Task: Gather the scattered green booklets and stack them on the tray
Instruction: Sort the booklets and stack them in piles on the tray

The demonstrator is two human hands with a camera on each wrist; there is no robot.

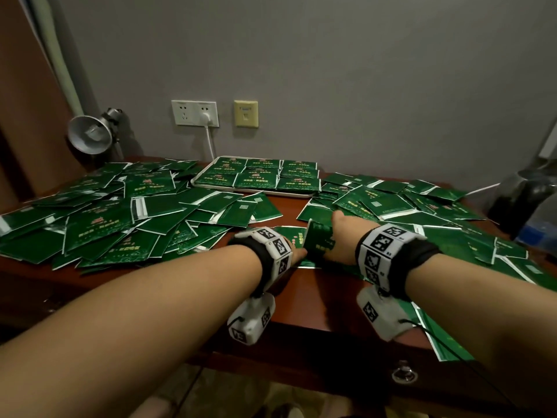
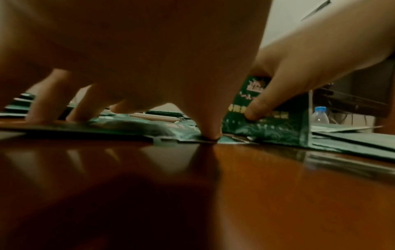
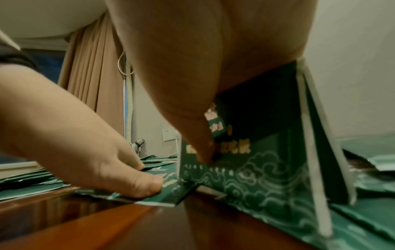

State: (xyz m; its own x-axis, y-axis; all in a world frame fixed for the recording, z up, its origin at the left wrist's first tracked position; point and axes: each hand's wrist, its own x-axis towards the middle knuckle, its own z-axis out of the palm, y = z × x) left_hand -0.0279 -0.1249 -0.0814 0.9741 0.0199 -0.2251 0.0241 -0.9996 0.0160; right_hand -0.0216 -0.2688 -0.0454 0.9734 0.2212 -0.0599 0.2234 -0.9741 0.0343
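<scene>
Green booklets lie in heaps on the left (image 1: pixel 99 224) and right (image 1: pixel 391 203) of the brown table (image 1: pixel 316 297). At the back stands a white tray (image 1: pixel 271 193) with neat stacks of booklets. My right hand (image 1: pixel 339 233) grips a small stack of booklets (image 1: pixel 319 241) standing on edge near the table's middle; the thumb lies across its cover (image 3: pixel 256 165). My left hand (image 1: pixel 297 253) is just left of it, thumb and fingertips (image 2: pixel 210 133) pressing on one flat booklet (image 2: pixel 128 128) near the front edge.
A metal clamp lamp (image 1: pixel 90 134) stands at the back left, and a plugged wall socket (image 1: pixel 195 113) is behind the tray. At the far right are a dark kettle (image 1: pixel 524 200) and a water bottle (image 2: pixel 319 115). A drawer knob (image 1: pixel 404 374) sits below the table edge.
</scene>
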